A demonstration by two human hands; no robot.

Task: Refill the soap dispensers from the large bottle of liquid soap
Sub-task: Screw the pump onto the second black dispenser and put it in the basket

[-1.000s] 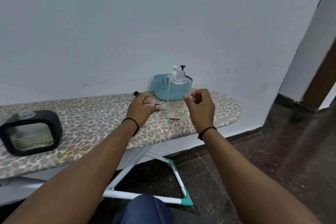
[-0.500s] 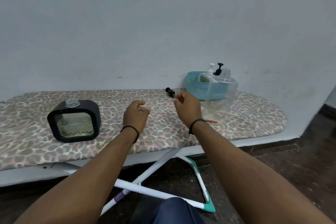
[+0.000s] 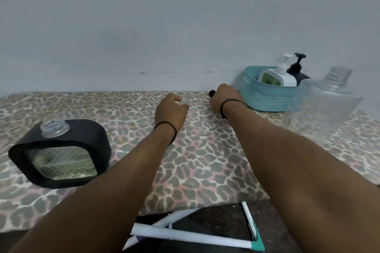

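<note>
Reaching toward the back edge of the ironing board [image 3: 205, 162], the right hand [image 3: 225, 97] has its fingers curled over a small black thing [image 3: 211, 93] lying just left of the blue basket [image 3: 265, 98]; it looks like a pump cap, but only a tip shows and I cannot tell whether the fingers have actually closed on it. The left hand [image 3: 171, 112] rests in a loose fist on the board, holding nothing that shows, between the black dispenser [image 3: 61, 152] and the basket.

Judging progress: the black dispenser, well to the left of the basket, stands with its clear neck uncapped and what looks like greenish liquid filling a good part of its window, so it has probably been filled and waits for its pump. Two more dispensers, one white [image 3: 277, 78] and one black-topped [image 3: 298, 68], stand inside the basket with pumps on; whether they hold fresh soap cannot be told. The large clear bottle [image 3: 327, 104] stands just right of the basket, open at the neck and apparently near empty.

What seems left is fitting the pump onto the open dispenser, then dealing with any others. That dispenser lies well apart from both hands, nearest the left.
</note>
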